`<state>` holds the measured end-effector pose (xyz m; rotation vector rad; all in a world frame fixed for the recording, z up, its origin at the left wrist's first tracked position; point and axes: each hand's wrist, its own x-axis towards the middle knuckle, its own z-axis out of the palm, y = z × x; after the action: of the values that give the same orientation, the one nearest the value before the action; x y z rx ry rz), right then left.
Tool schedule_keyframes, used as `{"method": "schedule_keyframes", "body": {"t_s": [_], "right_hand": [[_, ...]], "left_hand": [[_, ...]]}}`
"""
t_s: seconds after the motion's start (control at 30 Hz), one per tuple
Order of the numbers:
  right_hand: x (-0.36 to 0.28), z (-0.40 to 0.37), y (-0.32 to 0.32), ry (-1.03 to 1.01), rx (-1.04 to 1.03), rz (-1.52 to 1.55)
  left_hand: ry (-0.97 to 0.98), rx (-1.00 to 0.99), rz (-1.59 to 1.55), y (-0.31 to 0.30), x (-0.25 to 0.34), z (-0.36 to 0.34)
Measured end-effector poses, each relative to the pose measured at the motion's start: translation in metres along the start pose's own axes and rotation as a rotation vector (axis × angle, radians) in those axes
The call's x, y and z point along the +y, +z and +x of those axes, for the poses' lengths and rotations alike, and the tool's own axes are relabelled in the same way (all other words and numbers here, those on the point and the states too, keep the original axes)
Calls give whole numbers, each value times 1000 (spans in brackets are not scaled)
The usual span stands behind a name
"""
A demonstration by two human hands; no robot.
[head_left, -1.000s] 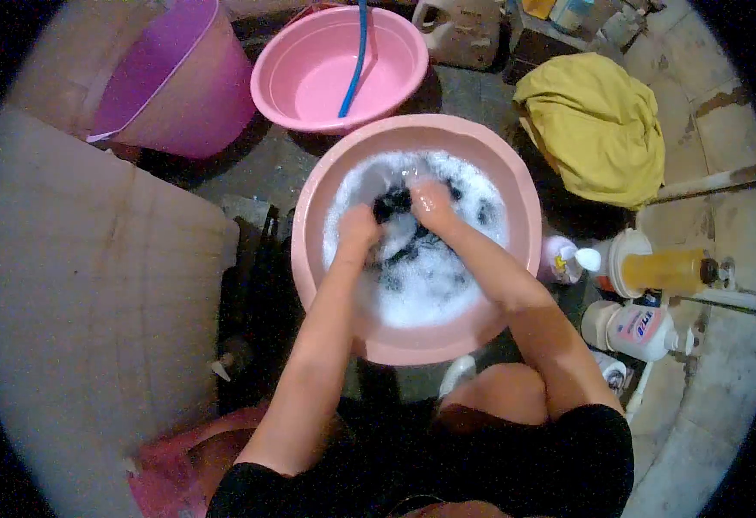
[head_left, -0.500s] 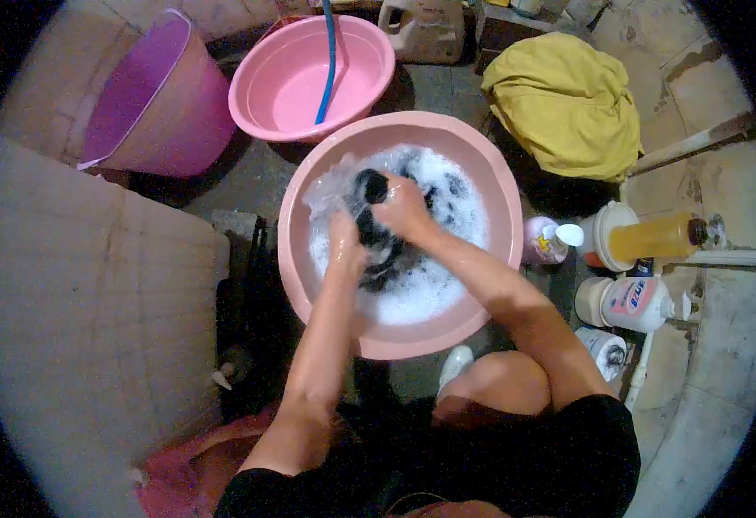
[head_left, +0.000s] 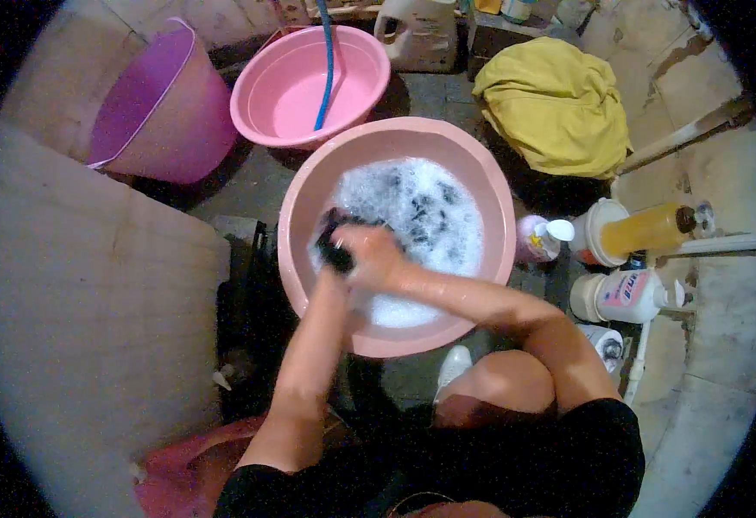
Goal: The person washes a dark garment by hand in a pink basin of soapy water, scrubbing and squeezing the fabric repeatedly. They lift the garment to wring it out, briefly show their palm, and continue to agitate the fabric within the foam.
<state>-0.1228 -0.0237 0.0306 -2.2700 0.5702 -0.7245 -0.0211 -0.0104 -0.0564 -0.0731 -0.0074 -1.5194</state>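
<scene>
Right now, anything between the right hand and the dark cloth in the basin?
Nothing visible: the right hand already grips the dark cloth at the left side of the basin. The left hand, blurred, is close beside it. Suds lie around, not blocking.

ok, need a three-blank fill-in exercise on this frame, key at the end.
In the round pale-pink plastic tub, the bare right hand holds wet fabric coloured ____.
The thin flexible hose reaching into the round bright-pink plastic basin is coloured ____.
The crumpled yellow cloth lies in the picture's ____ half (left or right).
Missing words: black; blue; right.
</scene>
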Motion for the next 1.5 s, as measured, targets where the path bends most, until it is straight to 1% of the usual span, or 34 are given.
{"method": "schedule_keyframes", "body": {"t_s": [0.03, 0.07, 0.13, 0.17, 0.2, 0.27, 0.3, 0.33, 0.4, 0.43, 0.47, 0.5, 0.53, 0.6, 0.67, 0.7, 0.73, 0.8, 0.87, 0.93, 0.97, 1.03, 1.07, 1.1, 1.13, 1.2, 1.23, 1.27, 1.3, 1.33, 1.37, 1.4, 1.47, 1.5], "right_hand": [[4, 1, 3, 38, -7, 33], [10, 3, 6, 76, -18, 77], [48, 24, -19, 354, 191, 98], [72, 28, -29, 442, 110, 89], [49, 26, -43, 552, 74, 52], [33, 5, -19, 338, 192, 21], [14, -5, -5, 111, 195, 88], [-10, -8, -2, -10, 23, 184], [14, -8, 1, -36, 71, 126], [34, 0, -4, 159, 146, 164], [52, 9, -17, 279, 193, 240], [59, 19, -34, 518, 220, 201], [97, 21, -26, 472, 311, 44], [110, 30, -25, 504, 265, 42], [108, 37, -28, 649, 331, 340], [112, 37, -27, 593, 397, 371], [111, 33, -23, 582, 400, 369], [110, 18, -5, 655, 115, -110], [120, 2, 17, 464, -131, -240], [147, 2, 34, 490, -198, -228], [157, 9, 38, 478, -201, -225], [163, 24, 34, 440, -43, -202], [116, 35, 8, 446, -15, -52], [86, 38, -6, 429, -106, 43], [31, 37, -26, 259, -70, 117], [2, 20, -7, -28, -38, 143], [-6, 11, 2, -30, -67, 101], [-8, 9, 7, -44, -91, 54], [7, 9, 2, -36, -79, -3], [33, 12, 3, 19, 102, 49], [66, 20, 4, 282, 95, 16], [86, 27, 4, 545, 83, -15], [67, 18, -2, 474, 101, -43], [56, 19, -10, 385, 128, -87]], "left_hand": [[-259, -219, -316, 9, 0, -5], [-124, 156, -1, 14, -11, -12], [174, 862, 667, 29, -22, -4], [98, 688, 660, 7, -22, -3], [44, 705, 694, 17, -31, -1], [249, 803, 882, 17, -25, -2], [104, 473, 406, -48, 14, -4], [5, 378, 262, -11, 18, -11], [-169, 299, 315, 12, 11, -22], [224, 844, 727, 11, -10, -4], [101, 797, 779, 31, -16, -3], [61, 760, 837, 55, -20, 2], [16, 721, 893, 69, -21, 8], [37, 747, 1012, 59, 1, 29], [372, 479, 2027, 62, 23, 36], [627, 394, 2375, 65, 20, 30], [812, 276, 2539, 62, 21, 28], [593, 397, 2571, 52, 8, 19], [-32, 611, 2417, 15, 1, 13], [-241, 775, 2428, -25, 1, 7], [-230, 787, 2429, -30, 5, 7], [-240, 1104, 1825, -19, 9, 15], [-168, 925, 1315, -33, 23, 21], [-157, 821, 789, -49, 37, 26], [-92, 819, 628, 23, 25, 22], [-322, 739, 657, 39, 42, 19], [-324, 488, 653, 36, 45, 8], [-323, 482, 658, 32, 38, 0], [-73, 617, 692, 32, 22, -7], [180, 746, 716, 32, 7, -7], [227, 754, 874, 55, -9, 6], [50, 702, 754, 5, 3, 8], [65, 758, 562, 8, -13, 7], [179, 768, 528, -3, -7, 12]]}}
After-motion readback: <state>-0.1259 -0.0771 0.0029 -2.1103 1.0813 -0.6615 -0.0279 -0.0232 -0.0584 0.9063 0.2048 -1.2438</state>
